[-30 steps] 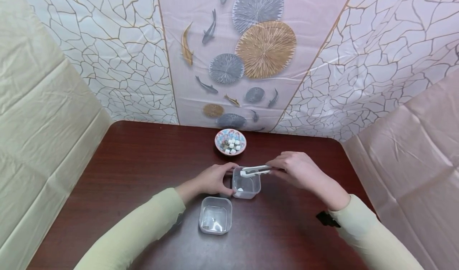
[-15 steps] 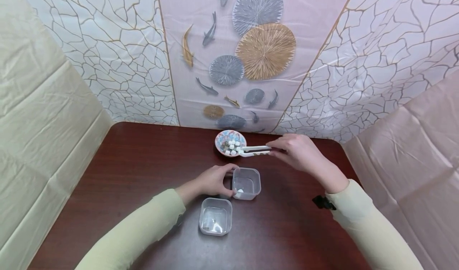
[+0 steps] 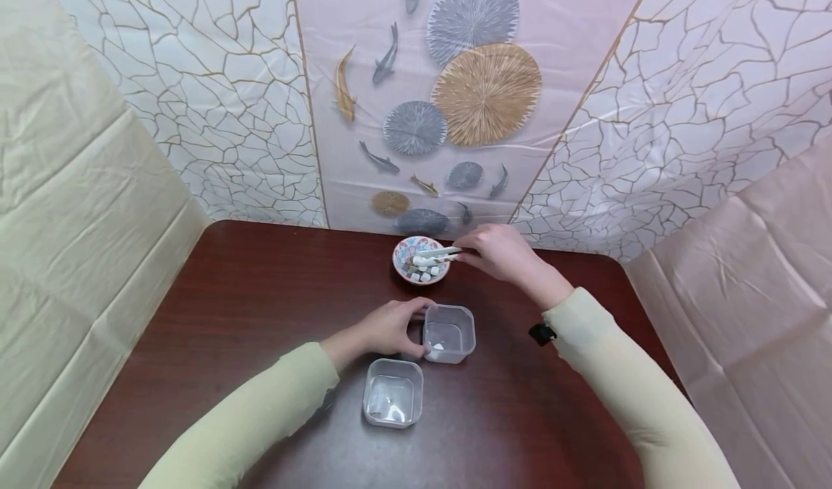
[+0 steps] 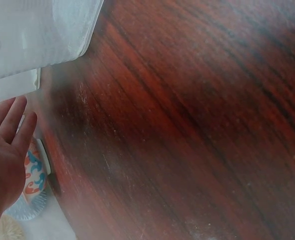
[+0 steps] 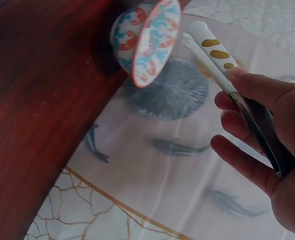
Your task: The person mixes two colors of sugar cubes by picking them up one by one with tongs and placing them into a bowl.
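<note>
My left hand (image 3: 388, 328) holds the left side of a clear square plastic container (image 3: 463, 343), thumb at the near corner and fingers at the far one. A small white piece (image 3: 438, 347) lies inside it. My right hand (image 3: 499, 251) grips small tongs (image 5: 218, 52) with white, gold-spotted arms and metal handles. The tong tips are over a patterned bowl (image 3: 399, 266), among white cubes (image 3: 425, 277) and some brownish pieces; I cannot tell whether they hold a cube. In the right wrist view the bowl's (image 5: 160, 37) contents are hidden.
A second clear square container (image 3: 393, 422) stands nearer to me, slightly left of the held one. The dark red-brown table (image 3: 273, 287) ends at a back wall hung with patterned cloth (image 3: 247, 113). Pale cloth walls (image 3: 104, 236) flank both sides.
My right hand has carried the tongs from above the held container to the bowl, moving back and left, and the tips are now over its cubes. My left hand stays at the container.
</note>
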### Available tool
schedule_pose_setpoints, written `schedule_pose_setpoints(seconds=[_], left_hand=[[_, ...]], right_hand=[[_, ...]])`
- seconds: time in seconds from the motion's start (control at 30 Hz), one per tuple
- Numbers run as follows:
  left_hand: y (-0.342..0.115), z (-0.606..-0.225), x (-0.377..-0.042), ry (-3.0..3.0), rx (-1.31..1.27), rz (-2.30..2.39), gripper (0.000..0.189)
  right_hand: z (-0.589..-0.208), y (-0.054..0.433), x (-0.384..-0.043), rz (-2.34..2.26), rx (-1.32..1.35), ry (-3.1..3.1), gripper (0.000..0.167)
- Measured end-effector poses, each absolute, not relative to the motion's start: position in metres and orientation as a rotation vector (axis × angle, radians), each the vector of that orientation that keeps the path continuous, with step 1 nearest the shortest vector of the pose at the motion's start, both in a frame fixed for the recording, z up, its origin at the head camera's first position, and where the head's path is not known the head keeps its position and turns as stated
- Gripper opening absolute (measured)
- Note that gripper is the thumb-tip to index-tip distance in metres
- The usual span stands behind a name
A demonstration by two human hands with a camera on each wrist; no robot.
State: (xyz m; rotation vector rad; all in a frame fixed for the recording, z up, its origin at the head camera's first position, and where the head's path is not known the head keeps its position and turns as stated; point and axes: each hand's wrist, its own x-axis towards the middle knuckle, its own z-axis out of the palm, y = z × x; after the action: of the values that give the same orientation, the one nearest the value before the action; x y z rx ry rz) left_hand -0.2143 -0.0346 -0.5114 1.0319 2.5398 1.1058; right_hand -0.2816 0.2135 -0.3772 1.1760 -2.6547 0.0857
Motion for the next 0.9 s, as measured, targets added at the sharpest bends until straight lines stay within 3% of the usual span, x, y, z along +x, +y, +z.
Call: schedule_pose_setpoints(seconds=[0.53, 0.9], left_hand=[[-0.035, -0.511, -0.215, 2.538, 1.043, 1.082, 0.075], [-0.036, -0.514, -0.217, 2.551, 1.047, 1.08, 0.074]], right_hand=[[-0.391, 0.199, -0.296, 0.011, 1.145, -2.746, 0.006], [-0.372, 0.221, -0.27, 0.09, 1.106, -2.69, 0.021]])
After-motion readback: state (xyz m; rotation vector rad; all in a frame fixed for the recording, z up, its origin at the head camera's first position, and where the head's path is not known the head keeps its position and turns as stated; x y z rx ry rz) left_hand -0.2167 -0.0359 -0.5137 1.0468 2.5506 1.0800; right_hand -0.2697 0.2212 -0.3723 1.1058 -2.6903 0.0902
